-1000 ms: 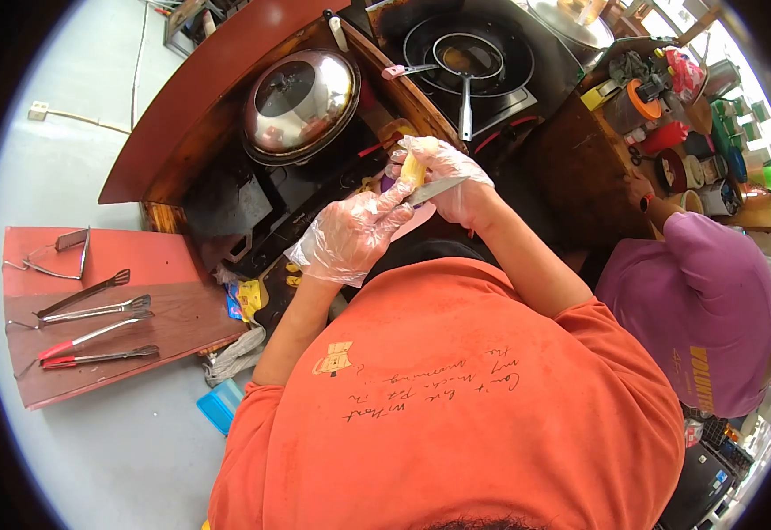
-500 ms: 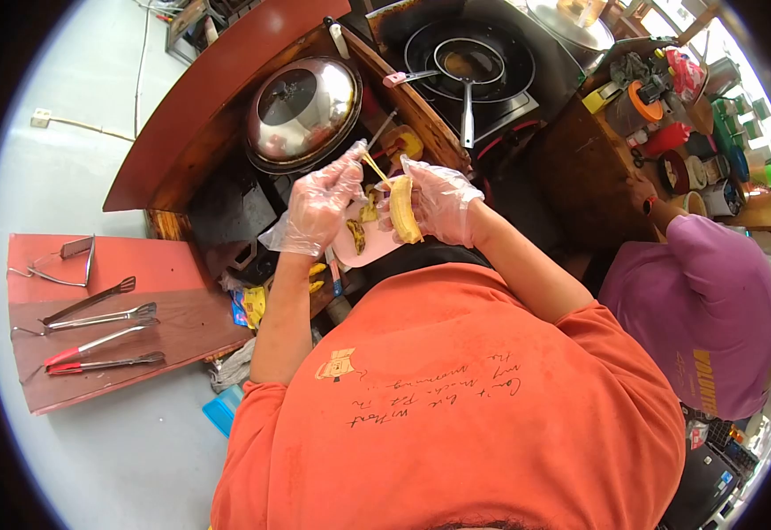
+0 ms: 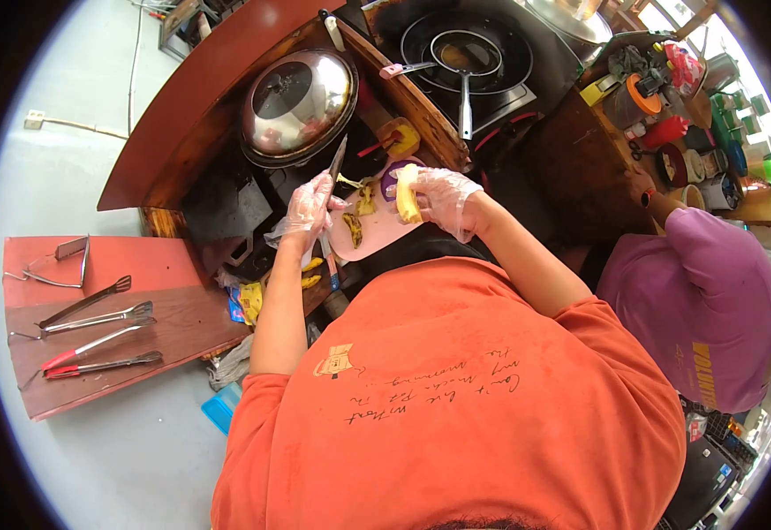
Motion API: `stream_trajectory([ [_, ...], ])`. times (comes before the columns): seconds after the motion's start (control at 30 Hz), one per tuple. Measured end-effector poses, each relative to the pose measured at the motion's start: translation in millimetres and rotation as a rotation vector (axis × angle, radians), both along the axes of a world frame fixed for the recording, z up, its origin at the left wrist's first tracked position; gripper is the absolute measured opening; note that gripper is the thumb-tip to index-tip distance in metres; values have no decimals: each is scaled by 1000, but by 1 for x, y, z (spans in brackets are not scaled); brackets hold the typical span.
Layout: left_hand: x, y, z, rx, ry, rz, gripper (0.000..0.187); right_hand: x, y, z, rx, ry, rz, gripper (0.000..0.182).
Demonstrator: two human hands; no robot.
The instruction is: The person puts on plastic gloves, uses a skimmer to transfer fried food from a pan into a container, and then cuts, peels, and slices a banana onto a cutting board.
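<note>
My left hand [image 3: 311,208], in a clear plastic glove, is closed around a knife [image 3: 339,159] whose blade points up and away from me. A peeled banana [image 3: 408,196] is held in my right hand [image 3: 445,196], also gloved, with the fingers wrapped around it. Both hands are over a pale pink cutting board [image 3: 384,237]. Dark-spotted banana peel pieces [image 3: 354,230] lie on the board between the hands. Beyond the banana, a purple item [image 3: 392,183] is partly hidden by my right hand.
A domed metal lid [image 3: 299,106] covers a pan ahead. A wok [image 3: 467,53] holding a strainer sits on the stove. Tongs [image 3: 103,364] lie on the left side board. A co-worker in a purple shirt [image 3: 686,300] stands right, beside a counter of jars.
My left hand has moved down and left, away from the banana, and the thin strand it was pulling has come off. My right hand still holds the banana, now tilted differently.
</note>
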State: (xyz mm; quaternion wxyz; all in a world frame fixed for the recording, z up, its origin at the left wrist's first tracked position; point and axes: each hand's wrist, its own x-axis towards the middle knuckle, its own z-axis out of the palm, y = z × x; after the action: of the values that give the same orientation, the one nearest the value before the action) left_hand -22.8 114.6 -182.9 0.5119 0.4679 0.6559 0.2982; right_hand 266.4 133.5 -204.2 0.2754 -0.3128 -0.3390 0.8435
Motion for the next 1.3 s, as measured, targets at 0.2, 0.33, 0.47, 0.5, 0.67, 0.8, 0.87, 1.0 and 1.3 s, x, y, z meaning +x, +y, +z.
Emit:
stream_trajectory([
  [0.2, 0, 5, -15, -51, 46, 46, 50, -2, 2, -8, -313, 198, -133, 39],
  [0.33, 2, 5, -16, 9, 66, 91, 45, -1, 1, -10, -276, 303, -113, 39],
  [0.47, -4, 7, -12, 9, 77, 70, 49, -5, 3, -6, -296, 357, -149, 33],
  [0.5, -5, 8, -10, -42, 36, 75, 55, -5, 3, -2, -289, 351, -154, 34],
  [0.67, -4, 4, 3, -58, 65, 51, 55, -9, 0, 19, -208, 229, -245, 33],
  [0.8, 10, -11, 32, 325, 186, -123, 43, -11, -3, 36, -188, 122, -343, 32],
  [0.87, 22, -20, 48, 778, 281, -378, 40, -12, -6, 54, -157, 14, -374, 33],
  [1.0, 48, -38, 101, 702, 503, -636, 40, -12, 0, 41, -86, 45, -319, 36],
  [1.3, 56, -38, 96, 718, 529, -718, 37, -11, -1, 36, -189, 173, -322, 41],
])
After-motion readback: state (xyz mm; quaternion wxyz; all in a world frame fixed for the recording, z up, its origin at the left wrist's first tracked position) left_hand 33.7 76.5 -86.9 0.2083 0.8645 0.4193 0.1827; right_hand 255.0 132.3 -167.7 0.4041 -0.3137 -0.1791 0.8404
